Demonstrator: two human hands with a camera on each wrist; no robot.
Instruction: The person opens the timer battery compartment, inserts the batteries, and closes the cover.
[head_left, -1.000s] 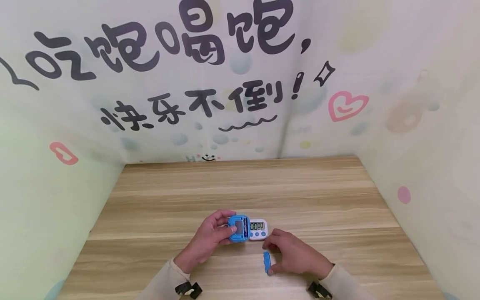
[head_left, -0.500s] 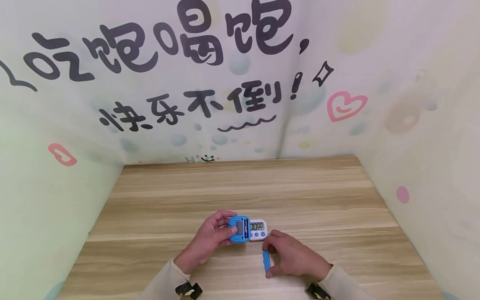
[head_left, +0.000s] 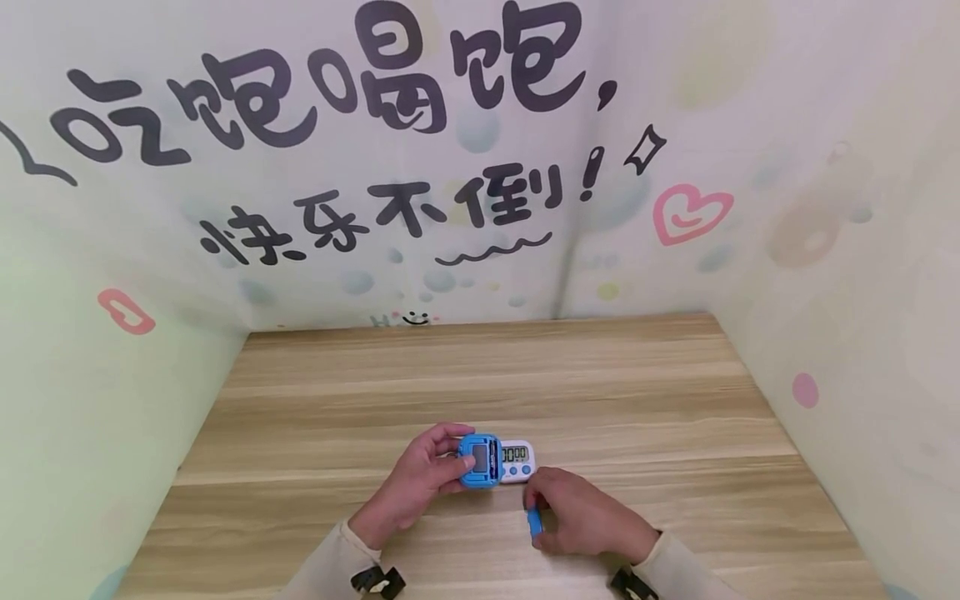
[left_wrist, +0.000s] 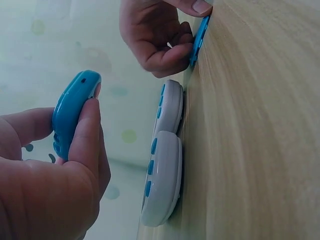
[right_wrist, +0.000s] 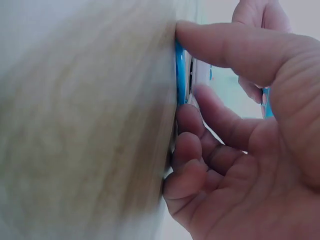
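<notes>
My left hand point(head_left: 420, 471) grips a blue digital timer point(left_wrist: 70, 112), its back facing up in the head view with the battery slot uncovered and a dark battery showing inside. The thumb lies across that back. Down at the tabletop, my right hand point(head_left: 588, 512) pinches a small blue battery cover point(head_left: 534, 522) by its two ends, thumb at the near end and fingertips at the far one. In the right wrist view the cover point(right_wrist: 180, 75) stands out as a thin blue strip close against the wood.
Two white timers with blue buttons, a nearer one point(left_wrist: 165, 175) and a farther one point(left_wrist: 170, 105), lie on the wooden table point(head_left: 337, 367). In the head view the held timer overlaps the visible white one point(head_left: 517, 454). Printed walls point(head_left: 847, 333) enclose the table.
The right hand's fingertips and thumb have drawn in on the ends of the battery cover, which now shows less. The left hand with the blue timer has hardly moved.
</notes>
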